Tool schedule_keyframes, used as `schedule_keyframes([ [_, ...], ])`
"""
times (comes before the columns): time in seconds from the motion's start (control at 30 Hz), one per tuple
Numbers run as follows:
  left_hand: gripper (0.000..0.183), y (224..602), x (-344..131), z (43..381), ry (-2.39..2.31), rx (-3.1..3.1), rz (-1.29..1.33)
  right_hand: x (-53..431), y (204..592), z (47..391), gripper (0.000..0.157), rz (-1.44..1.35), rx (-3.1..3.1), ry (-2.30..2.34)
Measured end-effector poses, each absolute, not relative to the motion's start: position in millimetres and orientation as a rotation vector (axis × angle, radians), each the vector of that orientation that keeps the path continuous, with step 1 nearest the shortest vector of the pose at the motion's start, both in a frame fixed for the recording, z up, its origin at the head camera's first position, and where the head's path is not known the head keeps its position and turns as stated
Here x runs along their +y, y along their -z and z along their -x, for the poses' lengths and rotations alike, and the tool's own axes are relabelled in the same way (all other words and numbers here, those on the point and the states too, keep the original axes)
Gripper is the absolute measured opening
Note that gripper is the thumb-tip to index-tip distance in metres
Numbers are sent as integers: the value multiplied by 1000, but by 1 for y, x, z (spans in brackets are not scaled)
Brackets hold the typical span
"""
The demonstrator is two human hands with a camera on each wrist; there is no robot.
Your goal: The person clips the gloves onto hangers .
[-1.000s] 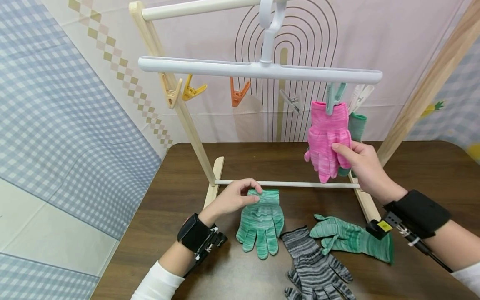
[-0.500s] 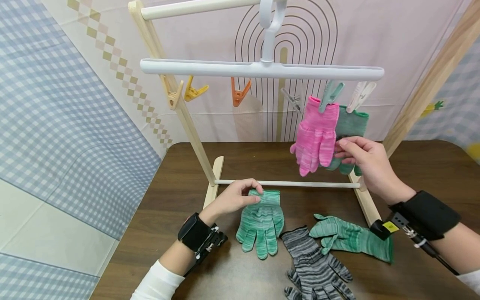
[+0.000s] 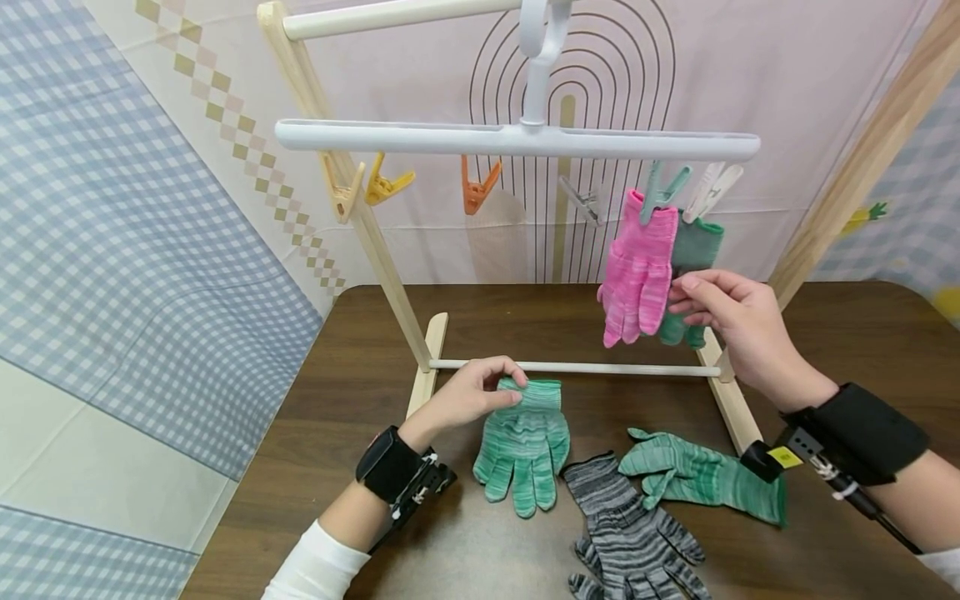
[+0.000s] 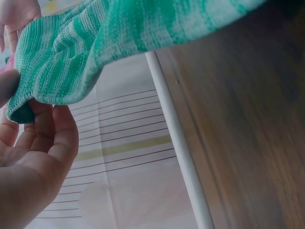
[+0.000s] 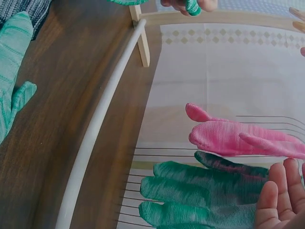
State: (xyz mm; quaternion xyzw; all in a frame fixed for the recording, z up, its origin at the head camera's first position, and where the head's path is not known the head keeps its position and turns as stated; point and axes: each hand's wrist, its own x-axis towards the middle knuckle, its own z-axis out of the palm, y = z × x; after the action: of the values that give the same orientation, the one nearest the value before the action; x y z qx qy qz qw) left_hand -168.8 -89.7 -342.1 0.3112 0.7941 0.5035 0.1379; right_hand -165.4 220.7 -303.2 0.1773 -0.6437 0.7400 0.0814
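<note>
My left hand [image 3: 467, 392] pinches the cuff of a light green striped glove [image 3: 525, 446] between thumb and fingers; its fingers hang down toward the table. In the left wrist view the thumb and curled fingers sit on either side of the green cuff. A pink glove [image 3: 639, 271] hangs from a teal clothespin [image 3: 660, 196], and a darker green glove [image 3: 699, 242] hangs behind it from a white clothespin [image 3: 711, 193]. Beside these two my right hand [image 3: 738, 325] is held with loosely bent fingers, holding nothing. In the right wrist view its fingertips are close to the hanging green glove [image 5: 200, 195].
A white hanger [image 3: 420, 137] carries more clothespins, among them an orange one [image 3: 478, 190] and a yellow one [image 3: 386, 182]. It hangs on a wooden rack [image 3: 390, 275]. A grey-black striped glove [image 3: 630, 525] and another green glove [image 3: 705, 475] lie on the brown table [image 3: 337, 350].
The right hand has released the pink glove and moved slightly right. The pink glove swung left, then partly back, with the hanger. The left hand stays at the green glove's cuff.
</note>
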Motion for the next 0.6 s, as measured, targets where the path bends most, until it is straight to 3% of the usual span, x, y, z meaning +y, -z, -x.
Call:
schedule_keyframes([
  [0.37, 12, 343, -90, 168, -1556, 2274, -862, 215, 300, 161, 14, -546, -1876, -2197],
  [0.6, 14, 368, -93, 181, -1613, 2249, -850, 212, 298, 160, 15, -575, -1881, -2171],
])
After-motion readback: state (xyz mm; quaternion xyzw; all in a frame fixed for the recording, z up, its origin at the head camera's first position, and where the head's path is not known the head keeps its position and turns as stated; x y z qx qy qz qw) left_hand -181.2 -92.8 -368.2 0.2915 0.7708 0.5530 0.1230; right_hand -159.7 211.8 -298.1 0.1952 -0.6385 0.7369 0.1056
